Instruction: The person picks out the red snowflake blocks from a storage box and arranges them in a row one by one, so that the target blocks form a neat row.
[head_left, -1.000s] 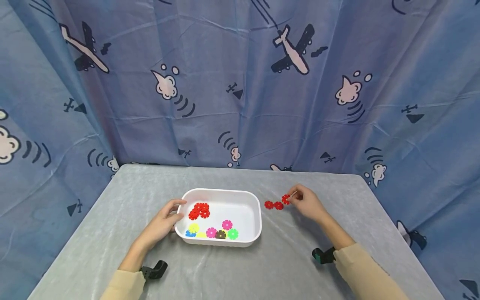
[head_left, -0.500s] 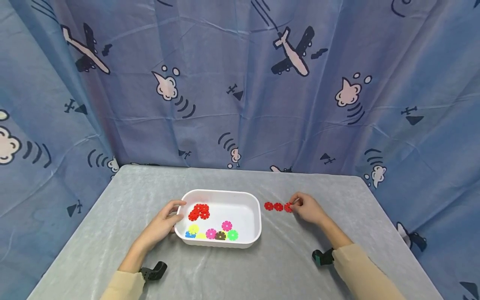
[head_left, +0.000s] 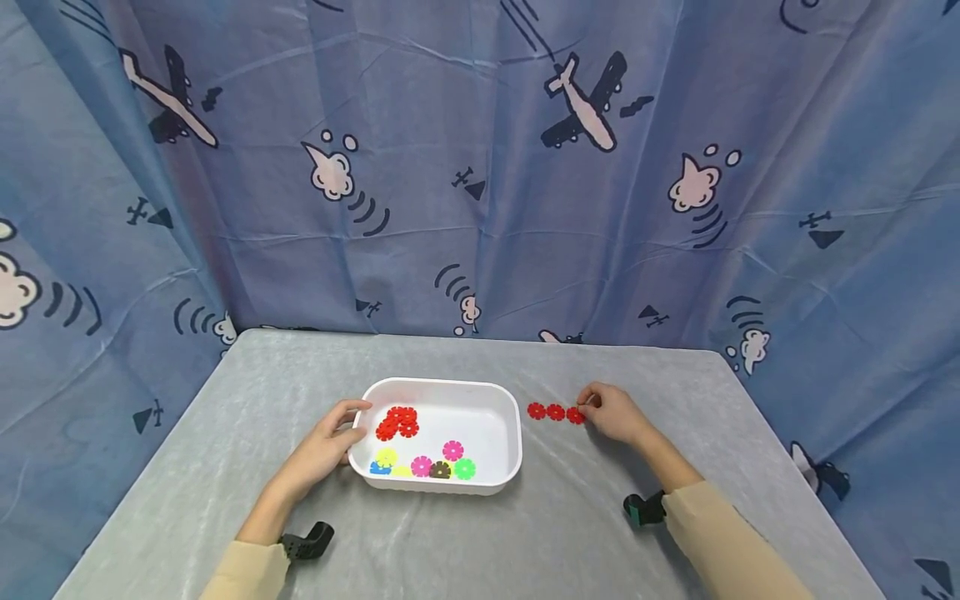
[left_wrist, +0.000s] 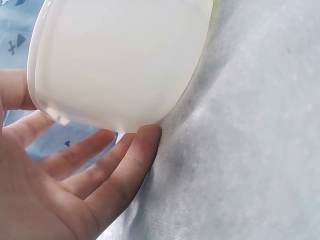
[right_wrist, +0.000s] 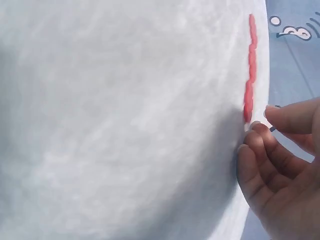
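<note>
My left hand [head_left: 324, 443] holds the left end of a white plastic tray [head_left: 487, 400]. In the left wrist view, several fingers [left_wrist: 145, 142] rest against the tray's outer wall, and another digit reaches the rim. Right of the tray, three red notched plastic discs [head_left: 556, 412] lie flat, edge to edge in a row. At the right end of that row is my right hand [head_left: 617, 414], its fingertips overlapping the last disc. The right wrist view shows the red row [right_wrist: 251, 65] edge-on, ending right at the fingertips, with a gap between the upper digit and the others.
Inside the tray sit a heap of red discs [head_left: 397, 422] at the left and a few coloured ones along the front, including a green disc [head_left: 465, 469]. Grey cloth covers the table [head_left: 420, 550]. A blue curtain [head_left: 420, 275] with airplane prints hangs behind it.
My right hand has brought the third red disc down and slightly toward me, into line with the other two. It has stayed nearly still since. The left hand has not moved.
</note>
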